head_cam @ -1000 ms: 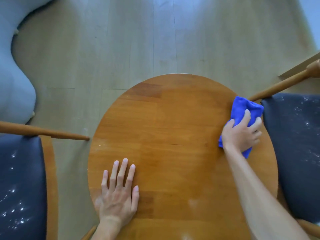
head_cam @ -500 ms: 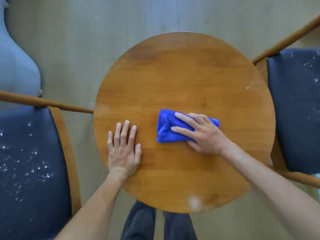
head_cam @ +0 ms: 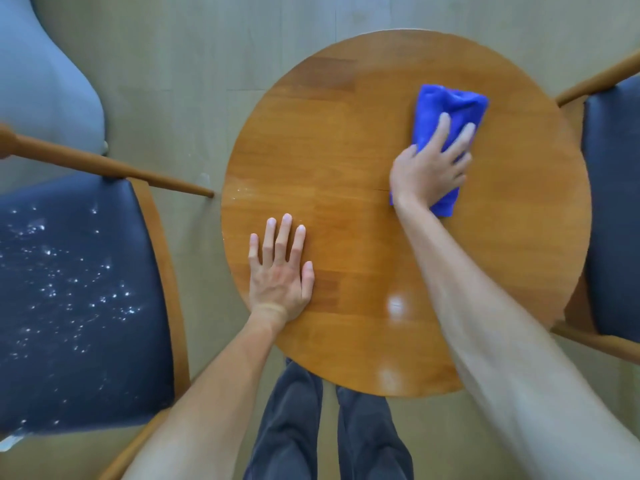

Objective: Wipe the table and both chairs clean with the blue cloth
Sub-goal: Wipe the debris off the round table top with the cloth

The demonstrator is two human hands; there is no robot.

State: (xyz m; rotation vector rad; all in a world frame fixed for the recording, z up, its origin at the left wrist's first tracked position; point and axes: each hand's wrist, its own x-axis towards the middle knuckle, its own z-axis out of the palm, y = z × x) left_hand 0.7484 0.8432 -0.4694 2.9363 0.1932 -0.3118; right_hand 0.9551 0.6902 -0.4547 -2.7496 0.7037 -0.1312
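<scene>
A round wooden table (head_cam: 363, 140) fills the middle of the view. On its far right part lies the folded blue cloth (head_cam: 446, 105), and my right hand (head_cam: 431, 168) presses flat on it with straight, spread fingers. My left hand (head_cam: 282, 268) rests flat on the table's near left part, fingers straight. The left chair (head_cam: 79, 306) has a dark seat dotted with white specks. Only the dark seat edge and wooden frame of the right chair (head_cam: 613, 209) show at the right border.
A wooden chair rail (head_cam: 104, 166) juts toward the table's left edge. A pale grey upholstered piece (head_cam: 48, 84) stands at the far left on the wood floor. My own legs (head_cam: 329, 427) in dark trousers are below the table's near edge.
My right hand has slid the cloth from the table's middle to its far right part. The left hand has stayed flat in place. The view has shifted left.
</scene>
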